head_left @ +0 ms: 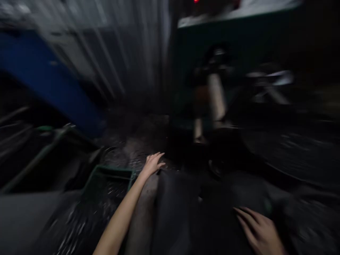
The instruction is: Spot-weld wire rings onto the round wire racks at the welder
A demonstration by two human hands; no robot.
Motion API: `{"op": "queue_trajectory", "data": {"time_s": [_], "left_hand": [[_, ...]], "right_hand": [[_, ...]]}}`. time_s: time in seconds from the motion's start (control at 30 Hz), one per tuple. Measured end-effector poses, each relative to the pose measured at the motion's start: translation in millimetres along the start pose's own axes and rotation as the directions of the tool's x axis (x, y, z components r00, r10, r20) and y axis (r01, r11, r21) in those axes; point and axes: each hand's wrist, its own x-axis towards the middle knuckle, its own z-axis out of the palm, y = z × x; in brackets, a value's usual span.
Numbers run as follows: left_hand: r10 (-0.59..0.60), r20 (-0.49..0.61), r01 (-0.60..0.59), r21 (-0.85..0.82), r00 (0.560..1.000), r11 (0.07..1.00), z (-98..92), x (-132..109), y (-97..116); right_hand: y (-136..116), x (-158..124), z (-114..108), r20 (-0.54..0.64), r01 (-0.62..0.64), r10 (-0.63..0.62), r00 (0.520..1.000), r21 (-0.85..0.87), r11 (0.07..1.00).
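My left hand (pixel 152 164) reaches forward near the middle of the view, its fingers stretched and nothing seen in them. It hovers by the far end of a dark cloth (pixel 175 212), perhaps over my leg; whether they touch I cannot tell. To its left stands a green crate (pixel 114 170) with dark, shiny small pieces (pixel 71 230) in and around it. Low on the right, my right hand (pixel 261 228) has its fingers extended and slightly apart above dark cloth, with nothing visible in it. The picture is dark and smeared by motion.
Ahead stands a dark green machine (pixel 239 39) with a pale bar (pixel 217 97) jutting from it. A blue panel (pixel 53 74) leans at the left, beside a large dark bin (pixel 50 156). More dark pieces (pixel 305 152) lie at the right.
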Motion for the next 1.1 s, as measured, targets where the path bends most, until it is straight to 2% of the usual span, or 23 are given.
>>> {"op": "queue_trajectory", "data": {"time_s": [0.1, 0.2, 0.23, 0.3, 0.4, 0.5, 0.6, 0.67, 0.73, 0.83, 0.9, 0.97, 1.03, 1.1], "left_hand": [[0.169, -0.12, -0.191, -0.205, 0.978, 0.96, 4.7, -2, 67], [0.348, -0.125, -0.37, -0.338, 0.929, 0.865, 15.2, -25, 123], [0.381, -0.102, -0.39, -0.37, 0.919, 0.843, 21.1, -34, 135], [0.347, -0.071, -0.344, -0.415, 0.935, 0.842, 34.0, -51, 149], [0.226, -0.068, -0.231, -0.474, 0.972, 0.85, 47.2, -76, 146], [0.055, -0.142, -0.129, -0.587, 0.988, 0.799, 50.5, -98, 129], [-0.192, -0.2, -0.016, -0.731, 0.961, 0.682, 53.8, -108, 111], [-0.281, -0.214, 0.016, -0.768, 0.935, 0.641, 58.9, -108, 103], [-0.264, -0.258, -0.005, -0.725, 0.929, 0.689, 65.0, -106, 100], [-0.149, -0.325, -0.082, -0.599, 0.934, 0.797, 72.0, -104, 99], [-0.116, -0.344, -0.105, -0.56, 0.932, 0.822, 73.6, -107, 99], [-0.139, -0.37, -0.097, -0.553, 0.919, 0.828, 74.4, -112, 97], [-0.197, -0.396, -0.049, -0.533, 0.897, 0.845, 78.4, -114, 89], [-0.229, -0.42, -0.01, -0.494, 0.878, 0.869, 88.5, -106, 74]], "right_hand": [[-8, -4, -1, -0.104, 0.066, -0.074, 0.992, -0.076, 0.995], [-4, -12, 2, -0.157, 0.062, -0.082, 0.984, -0.126, 0.99], [-2, -15, 3, -0.157, 0.066, -0.085, 0.984, -0.124, 0.99], [3, -19, 6, -0.148, 0.095, -0.11, 0.983, -0.106, 0.99], [8, -18, 8, -0.147, 0.144, -0.154, 0.977, -0.08, 0.986], [4, -15, 6, -0.168, 0.117, -0.127, 0.978, -0.069, 0.991], [-1, -12, 6, -0.17, 0.064, -0.073, 0.983, -0.055, 0.996], [-2, -11, 8, -0.16, 0.052, -0.057, 0.985, -0.039, 0.998], [-1, -11, 11, -0.154, 0.043, -0.046, 0.987, -0.018, 0.999], [-3, -15, 11, -0.161, -0.009, 0.01, 0.987, 0.012, 1.0], [-10, -15, 4, -0.158, -0.085, 0.096, 0.983, 0.074, 0.994], [-16, -6, -7, -0.131, -0.198, 0.226, 0.965, 0.199, 0.96], [-9, 19, -22, -0.094, -0.329, 0.382, 0.919, 0.348, 0.878], [18, 55, -44, -0.195, -0.399, 0.517, 0.833, 0.435, 0.807]]}}
